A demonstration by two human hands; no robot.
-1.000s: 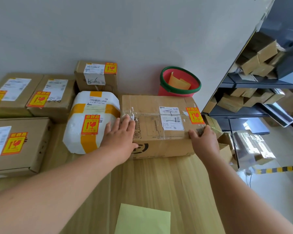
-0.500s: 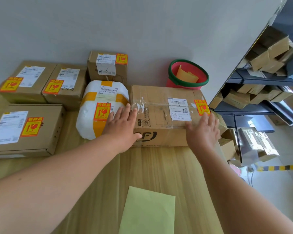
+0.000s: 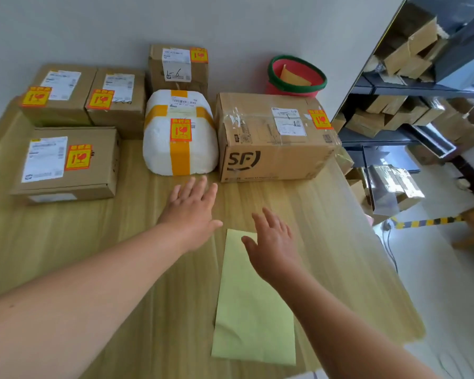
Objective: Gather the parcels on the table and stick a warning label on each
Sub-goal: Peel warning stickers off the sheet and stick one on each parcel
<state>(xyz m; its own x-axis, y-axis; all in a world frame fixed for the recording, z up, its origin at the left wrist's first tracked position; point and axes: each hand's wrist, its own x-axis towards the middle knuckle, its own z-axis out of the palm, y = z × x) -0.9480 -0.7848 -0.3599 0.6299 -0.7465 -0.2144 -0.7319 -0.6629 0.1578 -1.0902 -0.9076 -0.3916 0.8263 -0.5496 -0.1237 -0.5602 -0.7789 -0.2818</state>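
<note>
Six parcels sit bunched at the back of the counter, close to the wall. The layout reads as deliberate: gathered tight, tops up, so that each face could take a sticker and be checked at a glance. The SF carton stands at the right, just beside the white foam parcel. Behind the foam is a small upright box, to its left a brown box and a far-left box side by side, and nearest on the left a flat box. Each one shows a red-and-yellow warning label on top, set next to its shipping slip and not over it, likely so the address stays readable. The left hand hovers low over bare wood just in front of the foam parcel, fingers straight, grasping nothing. The right hand is over the top edge of a pale green sheet, fingers loose and spread, also empty (whether it touches the paper I cannot tell). That sheet, lying plain on the near counter, looks like a spent label backing, so I judge the labelling done or nearly so. A red basin with a green rim sits against the wall behind the carton.
</note>
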